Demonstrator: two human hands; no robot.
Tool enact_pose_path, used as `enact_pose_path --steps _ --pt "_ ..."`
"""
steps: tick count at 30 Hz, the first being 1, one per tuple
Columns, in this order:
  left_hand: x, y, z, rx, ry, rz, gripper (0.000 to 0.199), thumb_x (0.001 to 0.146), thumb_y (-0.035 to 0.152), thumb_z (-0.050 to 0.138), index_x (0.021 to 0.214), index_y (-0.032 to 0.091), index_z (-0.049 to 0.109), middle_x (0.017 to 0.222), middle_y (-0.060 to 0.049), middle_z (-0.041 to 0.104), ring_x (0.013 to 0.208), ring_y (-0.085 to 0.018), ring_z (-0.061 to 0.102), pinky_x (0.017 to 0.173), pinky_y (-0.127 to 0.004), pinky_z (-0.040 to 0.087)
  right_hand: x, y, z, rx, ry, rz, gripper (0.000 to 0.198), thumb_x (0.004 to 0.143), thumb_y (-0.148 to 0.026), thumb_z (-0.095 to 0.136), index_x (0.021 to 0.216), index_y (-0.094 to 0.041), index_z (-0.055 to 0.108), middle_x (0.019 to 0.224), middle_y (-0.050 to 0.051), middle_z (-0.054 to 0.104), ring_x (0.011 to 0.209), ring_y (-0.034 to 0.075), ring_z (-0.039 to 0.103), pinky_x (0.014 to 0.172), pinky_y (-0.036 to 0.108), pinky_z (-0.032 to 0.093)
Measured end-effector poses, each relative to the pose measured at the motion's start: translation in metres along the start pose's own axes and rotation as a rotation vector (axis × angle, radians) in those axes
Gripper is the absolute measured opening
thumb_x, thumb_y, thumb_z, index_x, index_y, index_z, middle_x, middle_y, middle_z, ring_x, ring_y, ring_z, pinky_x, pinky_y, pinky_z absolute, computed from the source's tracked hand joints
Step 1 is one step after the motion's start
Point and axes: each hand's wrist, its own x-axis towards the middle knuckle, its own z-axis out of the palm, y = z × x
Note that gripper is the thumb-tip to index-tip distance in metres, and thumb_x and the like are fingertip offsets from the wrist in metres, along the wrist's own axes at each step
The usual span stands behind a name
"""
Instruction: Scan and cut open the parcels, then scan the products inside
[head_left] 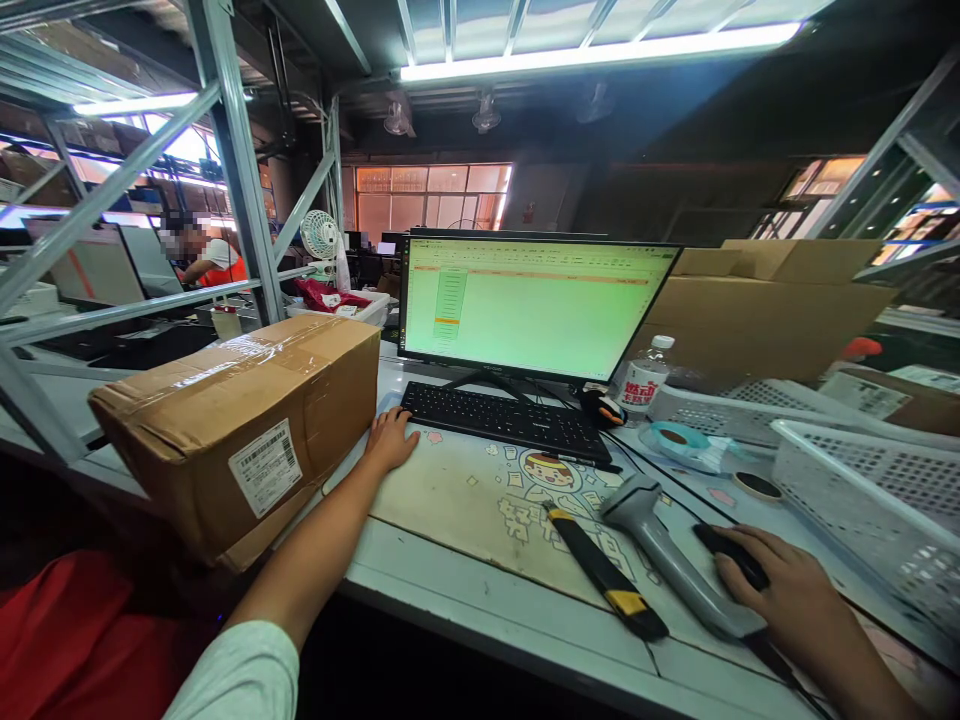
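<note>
Far left, beyond the metal rack (236, 170), a co-worker (221, 265) in an orange top sits well back from you. Nearer, at your left, a taped cardboard box (330, 385) stands on the bench (450, 590), white barcode label (266, 467) facing you.

Just right of the box: your left hand (390, 442). Palm down, fingers loosely spread and reaching forward, fingertips at the left end of the black keyboard (510, 422). Hard to say from here whether any key is pressed. The keyboard lies aslant along the far side of a pale cartoon-printed mat (442, 500). Behind it, the monitor (532, 310), lit green with a spreadsheet, one column outlined; the text is too small to read.

On the mat's right half, a black-and-yellow utility knife (600, 570) lies on a slant. Just right of it, a grey handheld scanner (675, 560), head away from you, handle end near your right hand (795, 585). That hand is curled over the black mouse (739, 558), thumb along its near side. The mouse sits right of the scanner.

Farther back, a clear bottle (641, 385) with a red-and-white label stands beside the monitor; a teal tape roll (679, 436) lies flat nearby. Far right, a white perforated basket (840, 500).
</note>
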Motion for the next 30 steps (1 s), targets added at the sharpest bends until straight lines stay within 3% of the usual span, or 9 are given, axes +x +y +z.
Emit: enact_pose_path --steps 20,26,30 --pt "-0.001 0.002 -0.002 -0.001 -0.002 0.003 0.051 0.101 0.04 0.054 0.148 0.02 0.055 0.163 -0.011 0.046 0.143 -0.034 0.047 0.122 -0.049 0.036 -0.001 0.02 0.014 -0.037 0.07 -0.062 0.063 0.084 -0.066 0.04 0.109 -0.019 0.073 0.113 0.017 0.071 0.107 0.037 0.067 0.1 0.057 0.053" --pt "0.0 0.0 0.0 0.004 0.007 0.01 0.05 0.101 0.04 0.054 0.148 0.021 0.055 0.162 -0.011 0.048 0.142 -0.034 0.048 0.121 -0.049 0.037 -0.001 0.018 0.01 -0.024 0.008 -0.038 0.064 0.086 -0.066 0.041 0.113 -0.018 0.073 0.125 0.018 0.071 0.116 0.039 0.065 0.104 0.06 0.051" --pt "-0.001 0.0 -0.001 0.004 0.008 0.01 0.05 0.101 0.04 0.054 0.147 0.021 0.055 0.161 -0.011 0.048 0.142 -0.034 0.048 0.121 -0.049 0.037 -0.002 0.018 0.01 -0.003 0.001 -0.033 0.063 0.085 -0.067 0.041 0.113 -0.019 0.072 0.119 0.016 0.072 0.111 0.038 0.066 0.101 0.059 0.053"
